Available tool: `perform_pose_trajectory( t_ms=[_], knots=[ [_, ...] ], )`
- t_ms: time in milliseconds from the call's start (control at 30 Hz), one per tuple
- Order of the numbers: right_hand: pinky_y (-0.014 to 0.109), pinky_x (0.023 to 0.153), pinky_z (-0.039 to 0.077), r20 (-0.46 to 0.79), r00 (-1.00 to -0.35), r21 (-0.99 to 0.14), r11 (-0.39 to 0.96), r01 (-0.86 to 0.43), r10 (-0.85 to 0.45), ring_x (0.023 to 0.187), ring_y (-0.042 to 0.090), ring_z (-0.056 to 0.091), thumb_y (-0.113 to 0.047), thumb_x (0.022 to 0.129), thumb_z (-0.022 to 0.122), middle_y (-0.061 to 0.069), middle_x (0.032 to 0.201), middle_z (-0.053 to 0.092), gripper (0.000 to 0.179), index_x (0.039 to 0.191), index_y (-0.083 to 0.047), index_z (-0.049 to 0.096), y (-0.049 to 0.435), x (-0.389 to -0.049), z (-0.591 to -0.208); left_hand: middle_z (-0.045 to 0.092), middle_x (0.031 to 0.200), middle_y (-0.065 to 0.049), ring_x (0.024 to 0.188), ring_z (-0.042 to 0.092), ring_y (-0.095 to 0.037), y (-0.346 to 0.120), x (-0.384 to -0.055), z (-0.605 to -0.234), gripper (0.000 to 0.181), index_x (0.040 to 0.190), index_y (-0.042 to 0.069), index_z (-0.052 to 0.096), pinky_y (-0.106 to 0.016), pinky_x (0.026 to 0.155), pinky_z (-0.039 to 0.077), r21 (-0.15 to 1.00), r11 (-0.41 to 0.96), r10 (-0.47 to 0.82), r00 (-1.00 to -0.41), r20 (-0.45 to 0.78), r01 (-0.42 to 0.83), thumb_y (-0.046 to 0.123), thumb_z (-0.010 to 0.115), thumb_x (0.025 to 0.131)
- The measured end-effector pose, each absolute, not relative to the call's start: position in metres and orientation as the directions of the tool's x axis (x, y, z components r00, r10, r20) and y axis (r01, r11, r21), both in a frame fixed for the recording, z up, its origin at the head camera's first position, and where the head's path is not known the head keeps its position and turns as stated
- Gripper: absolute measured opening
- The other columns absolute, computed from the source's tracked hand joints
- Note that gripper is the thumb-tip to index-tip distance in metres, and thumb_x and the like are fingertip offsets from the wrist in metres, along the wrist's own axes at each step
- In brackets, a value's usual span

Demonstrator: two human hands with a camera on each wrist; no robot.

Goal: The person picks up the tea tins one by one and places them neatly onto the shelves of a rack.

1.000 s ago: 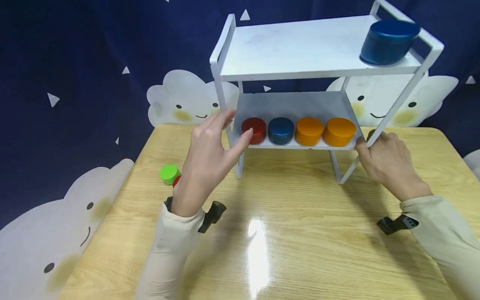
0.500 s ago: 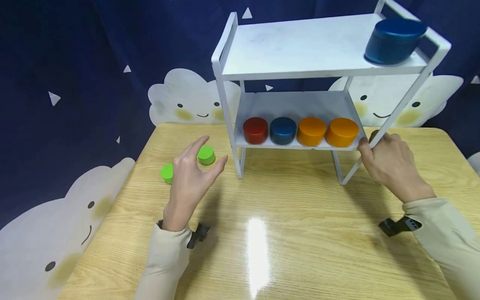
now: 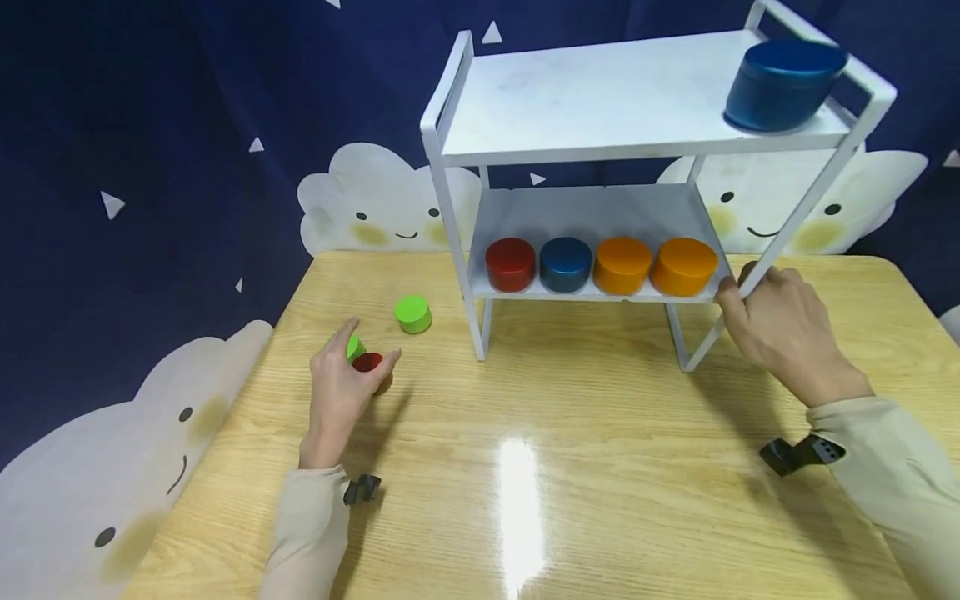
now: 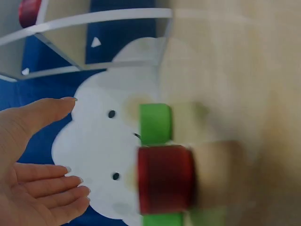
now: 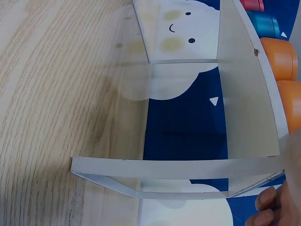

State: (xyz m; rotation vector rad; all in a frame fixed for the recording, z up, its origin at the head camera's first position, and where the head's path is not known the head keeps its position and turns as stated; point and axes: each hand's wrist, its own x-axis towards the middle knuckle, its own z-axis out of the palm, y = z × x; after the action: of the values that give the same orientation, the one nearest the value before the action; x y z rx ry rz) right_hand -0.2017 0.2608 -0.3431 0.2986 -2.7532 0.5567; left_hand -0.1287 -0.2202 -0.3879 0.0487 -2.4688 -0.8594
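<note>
My left hand is over the table's left side, thumb and fingers spread around a red round tin. In the left wrist view, a gap separates the fingertips from that red tin. A green round block peeks out behind the hand, and another green block sits farther right. My right hand grips the right front leg of a white two-tier rack, thumb at the lower shelf's corner. Only a few curled fingertips of it show beside the rack in the right wrist view.
On the lower shelf stand a red tin, a blue tin and two orange tins in a row. A larger blue tin is at the upper shelf's right end. Behind the wooden table hangs a dark blue curtain.
My left hand has moved from beside the shelf's red tin down and left to the red tin on the table. The right hand keeps its grip on the rack.
</note>
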Motion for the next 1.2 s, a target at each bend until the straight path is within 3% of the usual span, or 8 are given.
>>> perform_pose_trajectory(
  t_ms=[233,567,733,1000,1200],
  knots=[
    [0.036,0.041,0.028,0.33,-0.934,-0.353,0.901,-0.254,-0.134,0.05,0.029,0.039,-0.032,0.1,0.027,0.011,0.06,0.041,0.048,0.062,-0.007,0.043,0.26,-0.2,-0.343,0.066,0.101,-0.027,0.089,0.064,-0.041,-0.236,-0.124,-0.414,0.062,0.116,-0.012,0.058,-0.05,0.072,0.054,0.599,0.8,-0.238,-0.898,0.37,0.035,0.015,0.087,0.068],
    [0.036,0.038,0.028,0.328,-0.936,-0.368,0.895,-0.252,-0.129,0.045,0.026,0.037,-0.033,0.1,0.026,0.01,0.058,0.04,0.049,0.061,-0.006,0.043,0.258,-0.201,-0.342,0.065,0.104,-0.028,0.095,0.062,-0.042,-0.238,-0.122,-0.415,0.063,0.114,-0.013,0.059,-0.05,0.079,0.052,0.591,0.806,-0.271,-0.906,0.325,-0.029,0.015,0.088,0.066],
    [0.036,0.038,0.028,0.32,-0.939,-0.372,0.895,-0.248,-0.127,0.044,0.026,0.036,-0.033,0.1,0.025,0.01,0.058,0.039,0.049,0.062,-0.006,0.042,0.257,-0.201,-0.342,0.065,0.1,-0.028,0.093,0.062,-0.042,-0.237,-0.122,-0.415,0.053,0.106,-0.012,0.062,-0.05,0.078,0.053,0.586,0.808,-0.278,-0.917,0.285,-0.063,0.013,0.087,0.067],
    [0.036,0.039,0.027,0.323,-0.938,-0.375,0.894,-0.245,-0.122,0.044,0.026,0.036,-0.033,0.1,0.025,0.009,0.058,0.038,0.048,0.063,-0.006,0.042,0.259,-0.202,-0.343,0.063,0.108,-0.033,0.099,0.063,-0.046,-0.237,-0.125,-0.419,0.058,0.116,-0.013,0.057,-0.052,0.083,0.052,0.61,0.778,-0.294,-0.944,0.147,-0.148,0.01,0.085,0.071],
    [0.036,0.041,0.028,0.322,-0.939,-0.368,0.898,-0.243,-0.123,0.046,0.026,0.036,-0.032,0.1,0.025,0.01,0.059,0.039,0.049,0.062,-0.006,0.043,0.26,-0.203,-0.344,0.064,0.105,-0.032,0.096,0.064,-0.046,-0.237,-0.127,-0.423,0.055,0.114,-0.012,0.058,-0.052,0.08,0.053,0.619,0.773,-0.298,-0.942,0.156,-0.142,0.014,0.084,0.073]
  ],
)
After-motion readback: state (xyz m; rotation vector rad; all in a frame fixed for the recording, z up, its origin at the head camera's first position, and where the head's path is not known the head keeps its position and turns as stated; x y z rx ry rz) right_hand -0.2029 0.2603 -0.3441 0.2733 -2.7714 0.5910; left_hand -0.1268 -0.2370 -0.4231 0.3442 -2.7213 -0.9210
